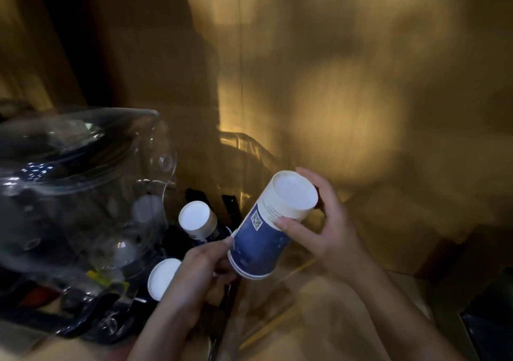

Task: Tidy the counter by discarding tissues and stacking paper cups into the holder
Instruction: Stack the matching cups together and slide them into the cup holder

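Note:
A blue and white stack of paper cups [266, 230] is held bottom-up and tilted between both hands. My right hand [330, 230] grips its white base end, thumb across the side. My left hand [200, 274] pinches its rim end at the lower left. Two more upturned paper cups stand to the left: one [197, 219] just behind my left hand, another [162, 277] partly hidden by my left wrist. No tissues are in view, and I cannot make out the holder.
A large clear plastic container [83, 194] fills the left side, with dark items under and behind it. Wooden sticks [272, 324] lie on the tan counter in front. A wire rack [249, 149] stands by the wall. A dark object [491, 321] sits at the lower right.

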Motion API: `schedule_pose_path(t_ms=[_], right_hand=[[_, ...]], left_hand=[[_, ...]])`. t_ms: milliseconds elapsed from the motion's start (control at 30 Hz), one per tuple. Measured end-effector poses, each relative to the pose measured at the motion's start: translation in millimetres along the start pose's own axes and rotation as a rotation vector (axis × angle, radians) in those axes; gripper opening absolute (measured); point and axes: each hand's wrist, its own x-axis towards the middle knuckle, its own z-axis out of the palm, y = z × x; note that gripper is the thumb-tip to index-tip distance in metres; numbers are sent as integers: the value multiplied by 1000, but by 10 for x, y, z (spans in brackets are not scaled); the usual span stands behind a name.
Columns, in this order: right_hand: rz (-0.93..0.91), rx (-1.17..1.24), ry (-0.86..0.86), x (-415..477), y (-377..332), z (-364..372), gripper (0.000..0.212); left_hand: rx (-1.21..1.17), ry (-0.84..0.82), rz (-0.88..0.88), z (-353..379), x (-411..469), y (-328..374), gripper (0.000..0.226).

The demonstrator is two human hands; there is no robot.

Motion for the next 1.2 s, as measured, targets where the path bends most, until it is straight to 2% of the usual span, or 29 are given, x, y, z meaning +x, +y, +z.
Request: schedule_pose_path(t_ms=[133, 200, 400, 467, 667, 867, 1033, 1200], right_hand=[[-114, 62, -8, 84, -297, 169, 64], [-157, 101, -35, 116, -409, 281, 64], [-291, 94, -173, 89, -607, 731, 63], [-314, 74, -223, 63, -637, 863, 66], [-386, 42, -264, 68, -655, 1003, 68], [-454, -16, -60, 326, -657, 816, 70], [-345, -65, 20, 603, -576, 662, 71], [-264, -102, -11, 794, -442, 688, 70]], left_hand=[[28, 178, 198, -347, -401, 186, 23], [32, 221, 239, -506, -546, 233, 25], [-14, 331, 139, -877, -853, 89, 33], [-39, 355, 102, -933, -946, 30, 42], [-73, 363, 171, -961, -1054, 8, 39], [-90, 261, 264, -628, -723, 401, 46], [-188, 222, 208, -423, -289, 670, 49], [-173, 231, 140, -390, 54, 717, 52]])
